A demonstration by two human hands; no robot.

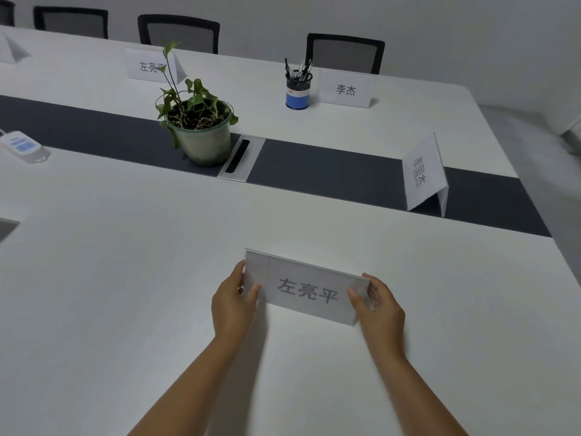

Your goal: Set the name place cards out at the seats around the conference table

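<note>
A clear tent-shaped name place card (306, 289) with grey characters sits on the near side of the white conference table (125, 278). My left hand (234, 302) grips its left end and my right hand (379, 305) grips its right end. Three more place cards stand on the table: one at the far side behind the plant (147, 66), one beside the pen cup (345, 89), and one at the right end on the dark strip (424, 176). Another card (11, 48) shows partly at the far left.
A potted plant (199, 124) and a cable hatch (242, 157) sit on the dark centre strip. A pen cup (297, 89) stands at the far side. A white power strip (22, 146) lies at left. Black mesh chairs (345, 53) line the far edge.
</note>
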